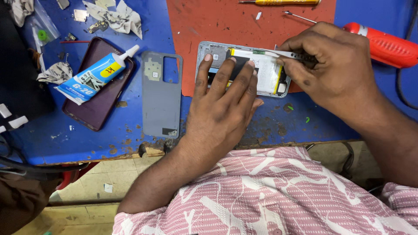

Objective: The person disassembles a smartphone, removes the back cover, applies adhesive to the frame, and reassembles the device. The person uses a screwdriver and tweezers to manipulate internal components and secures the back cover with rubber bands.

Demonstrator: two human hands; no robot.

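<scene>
An opened phone (265, 69) lies face down on a red mat (217, 21), its battery and inner parts showing. My left hand (224, 104) rests flat on it, fingers spread over the left half. My right hand (335, 65) grips metal tweezers (285, 53) whose tips reach the phone's upper edge near a thin cable. The phone's grey back cover (161, 93) lies apart on the blue table, just left of my left hand.
A dark maroon phone case (93, 104) with a glue tube (93, 76) on it lies at the left. A red tool (385, 43) sits at the right, a yellow screwdriver (283, 2) at the top. Crumpled paper (115, 17) and small parts lie at the upper left.
</scene>
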